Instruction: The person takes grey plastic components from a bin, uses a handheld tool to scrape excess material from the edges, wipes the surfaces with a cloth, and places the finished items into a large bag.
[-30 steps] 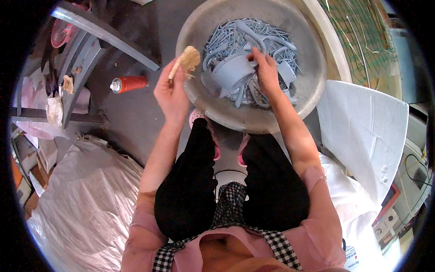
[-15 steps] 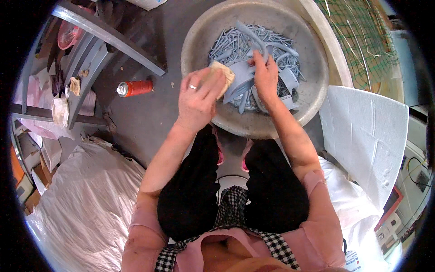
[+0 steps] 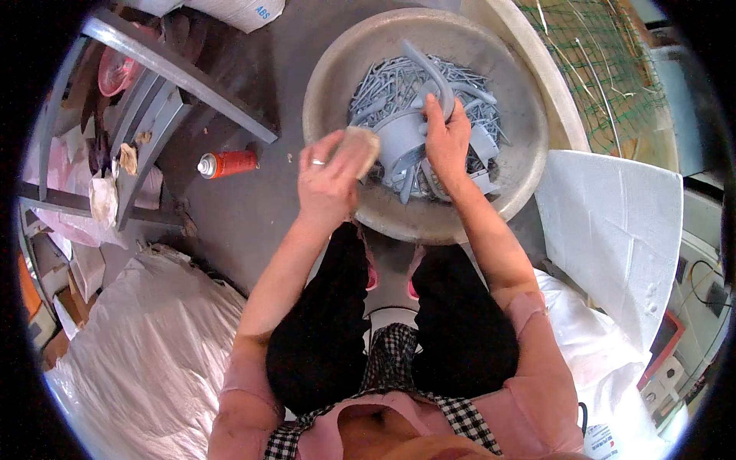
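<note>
My left hand (image 3: pixel 328 178), with a ring on one finger, is closed on a tan pad (image 3: pixel 363 149); whether it is folded cloth or sponge I cannot tell. The pad is beside the left edge of a grey curved plastic piece (image 3: pixel 399 134). My right hand (image 3: pixel 448 142) grips this piece near its long bent arm (image 3: pixel 429 67), thumb and fingers wrapped round it. Both hands are over a large round metal basin (image 3: pixel 326 84). Under the held piece lie many thin grey plastic sticks (image 3: pixel 383 80) and several other grey parts (image 3: pixel 481 142).
An orange spray can (image 3: pixel 228 163) lies on the floor to the left, below a grey metal frame (image 3: pixel 184 73). A silvery sack (image 3: pixel 153 330) fills the near left. White foam sheet (image 3: pixel 613 230) leans at the right, and green netting (image 3: pixel 590 61) is beyond it.
My left hand and the pad have shifted slightly left and down, away from the grey piece's face. The right hand keeps its hold, the piece slightly turned.
</note>
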A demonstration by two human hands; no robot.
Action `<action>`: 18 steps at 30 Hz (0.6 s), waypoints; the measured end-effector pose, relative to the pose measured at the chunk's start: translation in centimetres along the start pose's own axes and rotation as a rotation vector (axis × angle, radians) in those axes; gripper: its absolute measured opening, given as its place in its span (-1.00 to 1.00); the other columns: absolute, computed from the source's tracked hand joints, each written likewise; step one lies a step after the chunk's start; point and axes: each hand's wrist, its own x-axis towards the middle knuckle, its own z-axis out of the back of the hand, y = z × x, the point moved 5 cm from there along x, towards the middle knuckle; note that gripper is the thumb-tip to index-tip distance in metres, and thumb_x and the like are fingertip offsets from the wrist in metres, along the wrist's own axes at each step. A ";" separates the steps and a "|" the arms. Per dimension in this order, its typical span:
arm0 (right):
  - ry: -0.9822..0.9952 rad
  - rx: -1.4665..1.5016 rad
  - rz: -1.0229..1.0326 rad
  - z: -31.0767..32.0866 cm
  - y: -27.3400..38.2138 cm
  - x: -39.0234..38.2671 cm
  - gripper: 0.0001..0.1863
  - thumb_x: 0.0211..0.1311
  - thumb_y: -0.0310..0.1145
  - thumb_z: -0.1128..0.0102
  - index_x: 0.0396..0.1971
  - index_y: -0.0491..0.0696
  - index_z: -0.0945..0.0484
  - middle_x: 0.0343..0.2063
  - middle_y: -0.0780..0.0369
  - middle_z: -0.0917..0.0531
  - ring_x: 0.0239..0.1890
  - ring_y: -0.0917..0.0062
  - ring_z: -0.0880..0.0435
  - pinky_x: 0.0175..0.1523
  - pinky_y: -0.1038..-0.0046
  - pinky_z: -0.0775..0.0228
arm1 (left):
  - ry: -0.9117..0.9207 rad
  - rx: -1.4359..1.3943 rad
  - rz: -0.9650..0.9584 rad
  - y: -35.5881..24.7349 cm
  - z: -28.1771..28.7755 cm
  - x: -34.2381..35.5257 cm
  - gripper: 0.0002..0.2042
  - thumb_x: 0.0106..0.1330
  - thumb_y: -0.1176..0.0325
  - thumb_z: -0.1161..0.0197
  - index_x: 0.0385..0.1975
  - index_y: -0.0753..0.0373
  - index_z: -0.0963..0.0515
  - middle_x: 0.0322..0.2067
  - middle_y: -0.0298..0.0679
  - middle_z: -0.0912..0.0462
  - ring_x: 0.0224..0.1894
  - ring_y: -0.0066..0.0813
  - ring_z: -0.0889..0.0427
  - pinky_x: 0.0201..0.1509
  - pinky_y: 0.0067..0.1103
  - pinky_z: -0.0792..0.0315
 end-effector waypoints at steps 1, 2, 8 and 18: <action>-0.010 -0.022 0.075 0.2 0.4 0.1 -0.77 0.06 -0.32 -0.20 -0.51 -0.17 -0.41 -0.59 0.16 -0.44 -0.52 0.39 -0.41 -0.37 0.41 -0.23 | -0.040 -0.045 0.091 1.1 0.1 -0.2 -0.65 -0.05 0.58 -0.14 -0.19 0.20 -0.57 -0.15 -0.30 -0.58 -0.10 -0.28 -0.48 -0.03 -0.44 -0.33; -0.011 -0.041 0.153 0.2 1.0 0.1 -0.76 0.03 -0.34 -0.23 -0.52 -0.17 -0.38 -0.57 0.15 -0.41 -0.51 0.32 -0.40 -0.36 0.38 -0.22 | -0.084 -0.083 0.190 1.9 0.5 -0.2 -0.64 -0.05 0.61 -0.15 -0.18 0.22 -0.56 -0.16 -0.29 -0.58 -0.11 -0.27 -0.48 -0.03 -0.45 -0.34; 0.084 -0.309 0.663 -0.6 4.4 -1.9 -0.68 -0.15 -0.36 -0.35 -0.56 -0.11 -0.32 -0.55 0.14 -0.33 -0.44 0.19 -0.29 -0.32 0.24 -0.12 | -0.355 -0.527 0.575 3.9 1.8 -0.4 -0.76 0.26 0.57 -0.04 -0.09 0.32 -0.51 -0.19 -0.23 -0.55 -0.15 -0.57 -0.46 -0.04 -0.68 -0.29; 0.252 -0.319 0.703 -1.4 3.6 -3.2 -0.66 -0.26 -0.35 -0.35 -0.53 -0.11 -0.34 -0.52 0.15 -0.35 -0.42 0.20 -0.31 -0.30 0.26 -0.15 | -0.268 -0.077 -0.053 -1.4 3.3 2.4 -0.66 -0.05 0.45 -0.11 -0.20 0.23 -0.58 -0.13 -0.24 -0.57 -0.10 -0.28 -0.48 -0.04 -0.46 -0.34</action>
